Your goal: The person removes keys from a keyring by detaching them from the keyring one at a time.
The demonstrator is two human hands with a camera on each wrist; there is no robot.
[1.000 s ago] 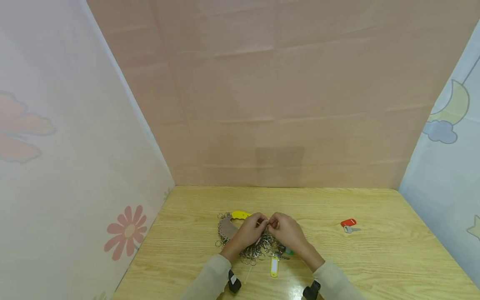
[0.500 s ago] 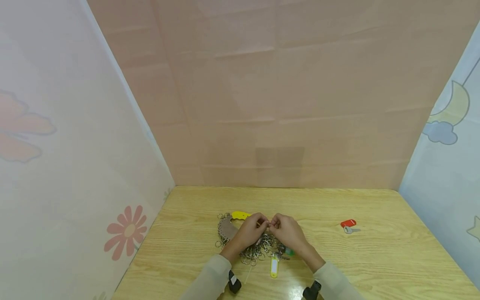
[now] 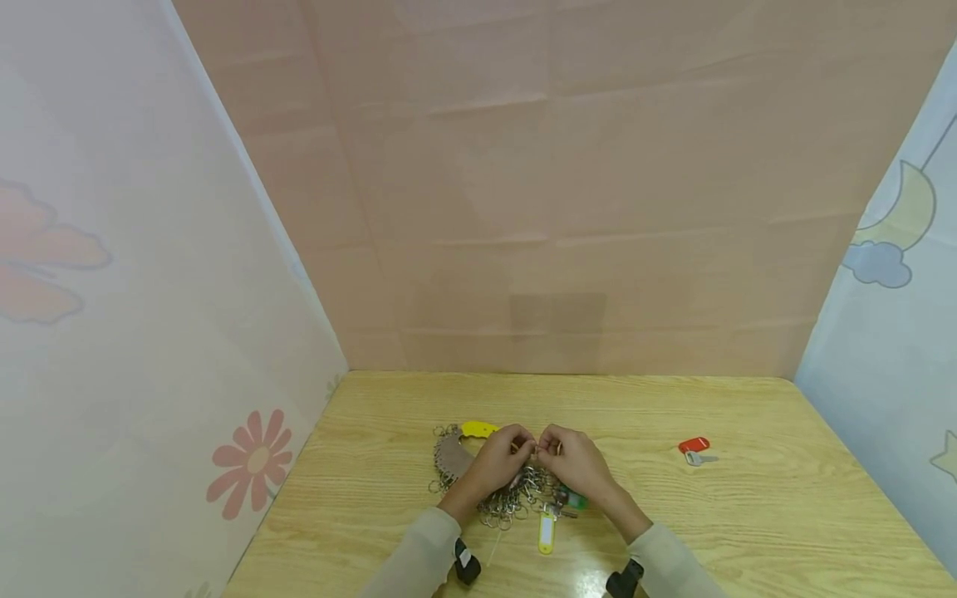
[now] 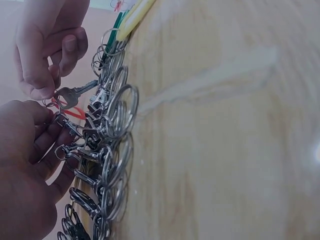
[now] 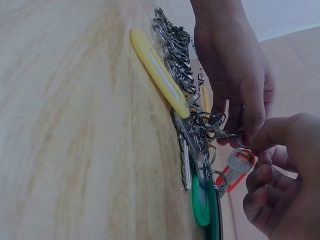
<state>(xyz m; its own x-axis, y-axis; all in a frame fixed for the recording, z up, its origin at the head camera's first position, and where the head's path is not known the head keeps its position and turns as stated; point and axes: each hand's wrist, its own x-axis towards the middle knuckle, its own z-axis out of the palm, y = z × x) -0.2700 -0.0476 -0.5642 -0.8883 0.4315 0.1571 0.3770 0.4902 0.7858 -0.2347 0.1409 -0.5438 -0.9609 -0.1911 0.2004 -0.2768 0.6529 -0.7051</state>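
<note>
My left hand point(image 3: 496, 461) and right hand point(image 3: 576, 461) meet fingertip to fingertip over a curved grey metal plate point(image 3: 451, 454) with a yellow handle point(image 3: 478, 429). Many clips with rings hang along its edge. Between thumb and finger, the left hand pinches a small metal ring point(image 5: 242, 141) at the end of a snap clip point(image 5: 220, 132). Fingertips of the right hand pinch the same ring from the other side. A silver key point(image 4: 70, 97) hangs right beside the pinched ring, a red tag point(image 5: 235, 181) behind it. The exact grip is partly hidden by the fingers.
On the table point(image 3: 359, 531), a yellow key tag point(image 3: 547, 533) and a green tag point(image 5: 201, 200) with keys lie beside the clips. Farther right lie another red tag point(image 3: 694, 445) and a key point(image 3: 700, 458). A thin pale strip point(image 3: 494, 548) lies near the left wrist.
Both hands stay in almost the same place, still pinching at the ring. The right fingers and the keys below them shift only slightly.
</note>
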